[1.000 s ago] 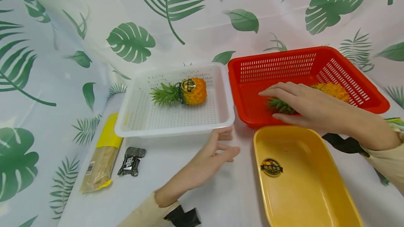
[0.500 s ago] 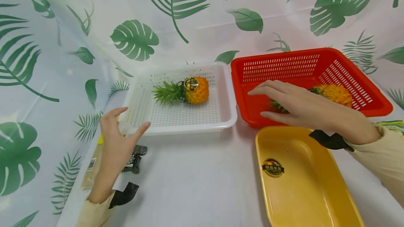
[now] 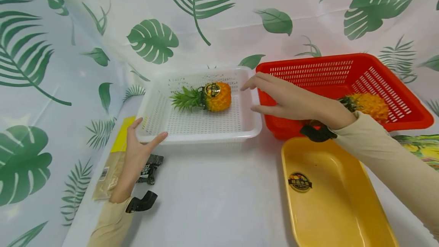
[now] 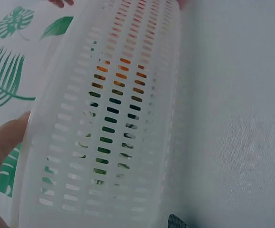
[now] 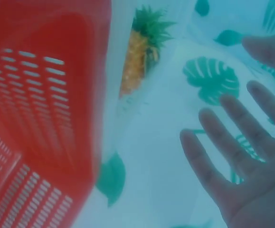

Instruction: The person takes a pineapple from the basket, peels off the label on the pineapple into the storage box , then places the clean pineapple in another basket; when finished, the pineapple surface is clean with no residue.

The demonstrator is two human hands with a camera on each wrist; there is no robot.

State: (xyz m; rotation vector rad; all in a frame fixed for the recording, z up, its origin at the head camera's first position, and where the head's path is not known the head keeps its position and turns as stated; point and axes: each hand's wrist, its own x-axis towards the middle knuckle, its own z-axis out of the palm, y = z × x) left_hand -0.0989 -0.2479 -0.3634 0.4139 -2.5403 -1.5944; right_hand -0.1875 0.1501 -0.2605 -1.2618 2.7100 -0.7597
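Backdrop: A white sheet printed with green leaves [image 3: 219, 54] hung behind your flat white work surface [image 3: 219, 201].
Red basket: A rectangular, slotted red plastic basket [image 3: 422, 121] stood at your right rear.
Yellow tub: A smooth, round-cornered yellow tub [image 3: 332, 209] lay just in front of the red basket, with a round dark sticker [image 3: 300, 182] inside.
White basket: A rectangular, perforated white plastic basket [image 3: 212, 137] stood just beside the red basket, between your hands.
Right hand: Your right hand [image 3: 281, 98] hovered where the two baskets adjoined, fingers extended, spread and released.
Left hand: Your left hand [image 3: 137, 148] was at the white basket's near left corner, thumb and fingers parted around it, released; you could not tell how firmly they touched.
Flat packet: A long yellow and see-through packet [image 3: 113, 161] lay left of your left hand, partly behind it.
Orange pineapple: An orange pineapple with a green crown [image 3: 217, 96] lay sideways inside the white basket, crown leftward.
Second pineapple: A yellow-orange pineapple [image 3: 372, 106] lay inside the red basket, partly behind your arm.
Dark packet: A small black wrapped packet [image 3: 151, 169] lay just right of your left wrist.
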